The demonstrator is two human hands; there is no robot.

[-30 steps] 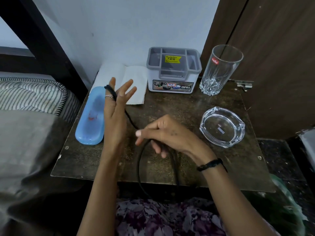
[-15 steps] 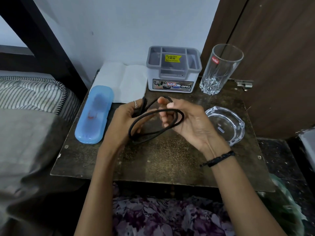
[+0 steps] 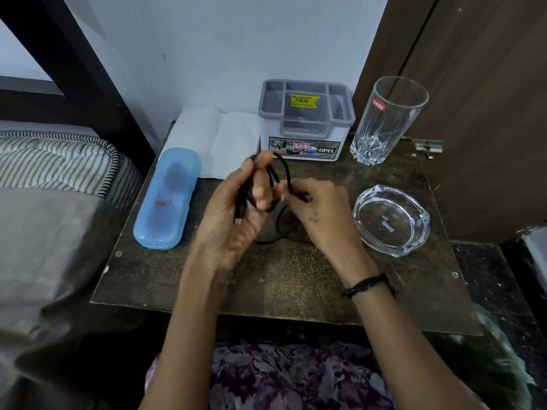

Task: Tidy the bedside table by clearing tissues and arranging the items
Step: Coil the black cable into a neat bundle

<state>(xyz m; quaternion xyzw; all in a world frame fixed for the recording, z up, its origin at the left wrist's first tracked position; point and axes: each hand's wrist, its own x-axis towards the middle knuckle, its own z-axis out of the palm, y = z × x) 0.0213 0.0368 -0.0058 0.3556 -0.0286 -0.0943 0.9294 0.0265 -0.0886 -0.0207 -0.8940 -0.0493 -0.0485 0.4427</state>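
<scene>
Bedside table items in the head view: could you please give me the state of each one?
Black cable: looped, held by left hand and right hand.
Blue plastic case: closed, lying flat.
Tall clear drinking glass: upright, empty.
Clear glass ashtray: empty.
Grey-and-white plastic organiser box: upright.
White tissue: spread flat.

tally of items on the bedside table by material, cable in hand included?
Glass: 2, tall clear glass tumbler, clear glass ashtray
Plastic: 2, blue oblong plastic case, grey-and-white plastic organiser box
Paper: 1, white folded tissue
Cable: 1, black cable
Total: 6
</scene>
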